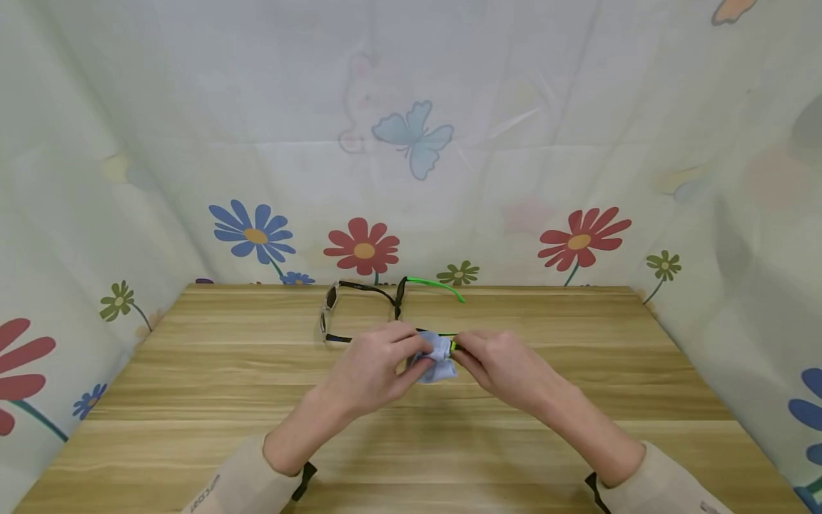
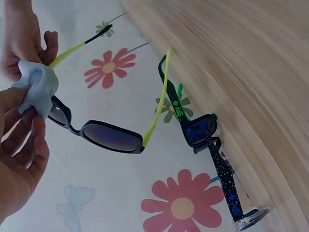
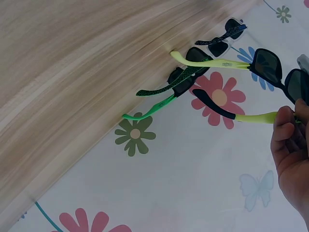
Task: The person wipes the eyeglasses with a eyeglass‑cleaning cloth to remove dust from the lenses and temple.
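My left hand [image 1: 375,364] pinches a pale blue cloth [image 1: 439,371] folded over one lens of a pair of sunglasses [image 2: 111,137]. These have a dark frame, dark lenses and yellow-green arms with a black tip. Near the hinge beside the cloth, my right hand [image 1: 510,368] grips one yellow-green arm of the same pair. The cloth and fingers hide most of the covered lens. In the left wrist view, the other lens shows bare and both arms are unfolded. The hands hold the pair above the wooden table [image 1: 578,442].
Two more pairs stand unfolded on the table beyond my hands. One pair of sunglasses [image 3: 183,79] has a black frame and green-tipped arms; left of it, another pair [image 1: 330,296] has a clear frame and dark speckled arms. Behind hangs a flower-printed curtain [image 1: 481,193].
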Tool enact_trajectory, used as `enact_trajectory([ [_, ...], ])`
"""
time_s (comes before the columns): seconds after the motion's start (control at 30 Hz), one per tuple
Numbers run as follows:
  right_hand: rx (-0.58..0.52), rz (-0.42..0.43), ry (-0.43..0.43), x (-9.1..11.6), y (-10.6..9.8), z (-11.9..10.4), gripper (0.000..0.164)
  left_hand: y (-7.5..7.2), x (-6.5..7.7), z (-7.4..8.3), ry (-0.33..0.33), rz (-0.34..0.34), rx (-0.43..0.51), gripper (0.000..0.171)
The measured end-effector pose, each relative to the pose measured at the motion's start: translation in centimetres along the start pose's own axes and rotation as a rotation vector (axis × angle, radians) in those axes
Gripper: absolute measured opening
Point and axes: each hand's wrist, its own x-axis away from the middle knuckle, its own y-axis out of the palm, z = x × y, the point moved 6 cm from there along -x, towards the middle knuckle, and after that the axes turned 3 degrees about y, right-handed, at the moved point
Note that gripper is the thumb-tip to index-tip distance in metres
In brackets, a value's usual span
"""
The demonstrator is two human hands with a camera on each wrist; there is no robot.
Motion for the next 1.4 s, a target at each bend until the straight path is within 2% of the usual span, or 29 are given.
enact_trajectory([
  [0.23,0.016,0.01,0.044,-0.1,-0.4,0.3,0.02,-0.4,0.3,-0.3,-0.018,-0.007,-0.022,0.012],
  [0.43,0.014,0.038,0.043,0.0,-0.7,0.5,0.013,-0.6,0.7,-0.8,-0.043,-0.023,-0.028,0.011],
  [0.67,-0.004,0.04,0.06,0.0,-0.9,0.8,0.019,-0.7,1.2,-1.4,-0.062,-0.035,-0.051,0.011],
  [1.03,-0.009,0.039,0.076,0.4,-1.2,1.4,0.013,-1.4,1.9,-3.2,-0.111,0.056,-0.032,0.013],
  [1.2,-0.007,0.042,0.077,0.5,-1.2,1.4,0.011,-1.6,2.0,-3.8,-0.162,0.031,-0.032,0.013],
  [1.4,-0.008,0.063,0.065,0.7,-1.3,1.5,0.014,-1.4,1.9,-4.0,-0.182,-0.004,-0.03,0.013],
])
